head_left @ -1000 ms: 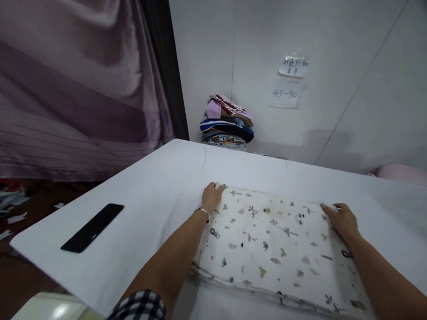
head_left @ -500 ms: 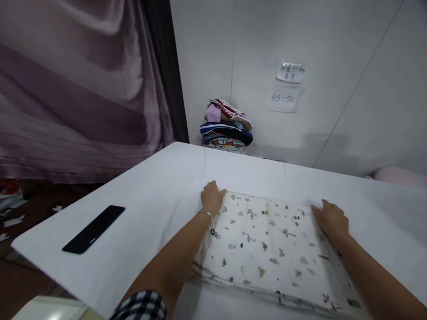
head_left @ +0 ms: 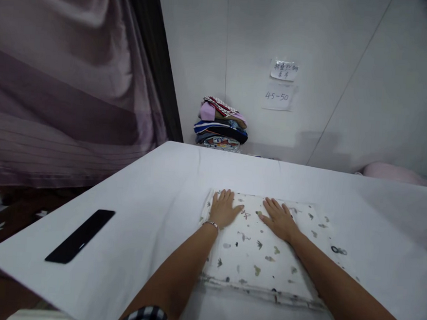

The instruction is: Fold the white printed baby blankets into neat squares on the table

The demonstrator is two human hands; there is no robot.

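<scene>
A white folded cloth (head_left: 250, 255) printed with small plants, birds and other motifs lies in layers on the white table (head_left: 141, 189). Flat on its far left corner rests my left hand (head_left: 225, 210), open, fingers spread and pointing away from me. My right hand (head_left: 278, 219) is also open and lies on the cloth near the middle of its far edge. Neither hand grips the fabric. The right forearm covers part of the cloth's right side.
On the table's left side lies a flat black object (head_left: 80, 236). A stack of folded fabrics (head_left: 221, 124) stands beyond the far edge by the wall. A mauve curtain (head_left: 68, 91) hangs at left. Paper notes (head_left: 279, 96) are stuck to the wall.
My right hand has moved left from the cloth's far right corner onto its top. The left hand has shifted inward from the edge and flattened. The view has turned slightly right.
</scene>
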